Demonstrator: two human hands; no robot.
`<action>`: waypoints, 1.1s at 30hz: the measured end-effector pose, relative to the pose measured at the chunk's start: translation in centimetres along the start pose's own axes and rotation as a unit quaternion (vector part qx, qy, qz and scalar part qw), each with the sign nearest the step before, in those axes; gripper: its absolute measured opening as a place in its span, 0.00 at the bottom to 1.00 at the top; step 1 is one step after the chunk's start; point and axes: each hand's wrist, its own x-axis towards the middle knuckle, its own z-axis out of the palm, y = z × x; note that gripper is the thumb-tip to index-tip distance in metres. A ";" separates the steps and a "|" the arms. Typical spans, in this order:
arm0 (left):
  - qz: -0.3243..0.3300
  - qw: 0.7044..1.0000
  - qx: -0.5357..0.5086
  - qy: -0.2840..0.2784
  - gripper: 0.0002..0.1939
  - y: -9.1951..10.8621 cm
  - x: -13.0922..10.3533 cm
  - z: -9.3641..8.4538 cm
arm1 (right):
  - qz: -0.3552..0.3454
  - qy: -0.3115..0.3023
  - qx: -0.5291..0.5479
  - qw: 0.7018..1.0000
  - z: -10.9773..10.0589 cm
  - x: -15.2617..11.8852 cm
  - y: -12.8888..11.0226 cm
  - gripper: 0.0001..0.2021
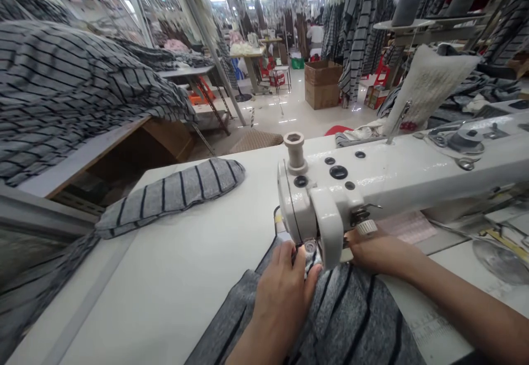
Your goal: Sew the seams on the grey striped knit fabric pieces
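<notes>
Grey fabric lies held beneath left hand; right hand partly hidden, grip unclear.

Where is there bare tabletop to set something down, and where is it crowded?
The widest bare patch of tabletop lies between the rounded striped piece and the striped cloth under the left hand. It narrows between that piece's tip and the machine head. Crowded: around the head, with cloth, left hand and right hand.
</notes>
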 end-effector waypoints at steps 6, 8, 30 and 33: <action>-0.010 1.000 -0.007 -0.007 0.08 0.1 0.1 -0.1 | -0.001 0.009 0.002 1.000 0.5 -0.2 0.0 0.14; -0.006 1.000 -0.004 -0.012 0.07 0.1 0.1 -0.1 | -0.010 0.009 0.009 1.000 1.0 -0.2 0.2 0.15; -0.016 0.995 0.015 -0.095 0.21 -1.2 -0.9 0.8 | 0.030 0.034 -0.036 0.998 2.2 -0.8 -0.5 0.10; 0.093 0.986 -0.027 -0.134 0.18 -5.8 0.5 -0.5 | -0.021 0.038 0.018 0.999 2.3 -1.6 -1.1 0.13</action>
